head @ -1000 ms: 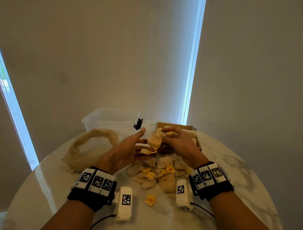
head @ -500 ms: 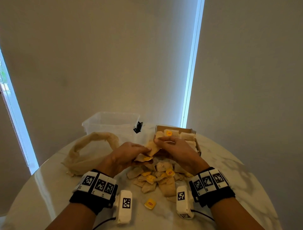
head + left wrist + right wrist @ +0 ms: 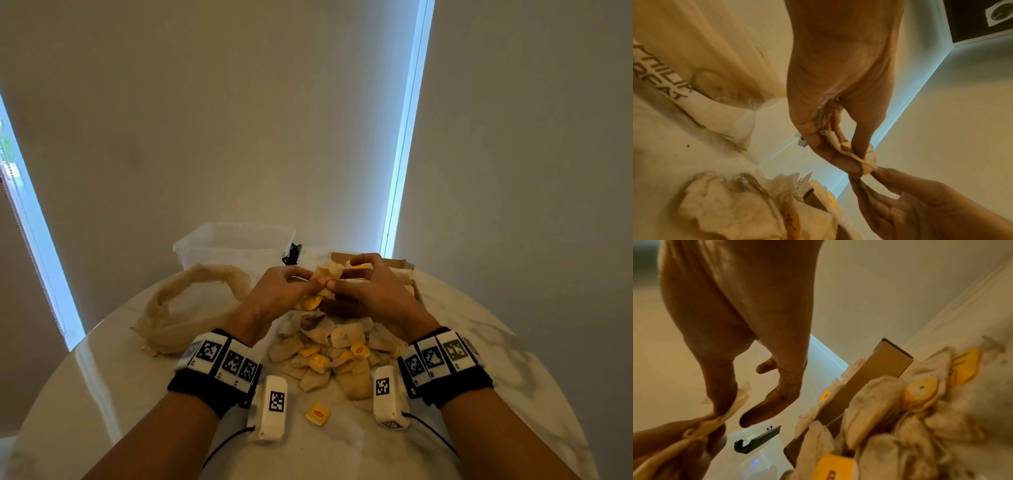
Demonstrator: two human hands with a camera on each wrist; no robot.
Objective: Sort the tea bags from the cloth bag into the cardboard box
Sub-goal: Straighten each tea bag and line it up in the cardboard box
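Observation:
Both hands meet above the table, in front of the cardboard box [image 3: 404,265]. My left hand [image 3: 308,281] pinches a beige tea bag [image 3: 327,272] between thumb and fingers; the pinch shows close up in the left wrist view [image 3: 855,155]. My right hand [image 3: 342,278] pinches the same tea bag [image 3: 735,400] from the other side, its other fingers curled over the box. A yellow tag [image 3: 311,302] hangs under the hands. A pile of tea bags [image 3: 335,353] lies on the table near me. The box [image 3: 869,386] holds several tea bags. The cloth bag [image 3: 191,301] lies slack at the left.
A clear plastic tub [image 3: 233,246] stands behind the cloth bag, with a black clip [image 3: 291,253] at its right corner. One loose yellow tag [image 3: 318,413] lies between my wrists. The round marble table [image 3: 102,394] drops off at left and right.
My left hand went from an open palm to pinching the tea bag. Both hands dipped toward the pile, then rose a little, holding the bag together.

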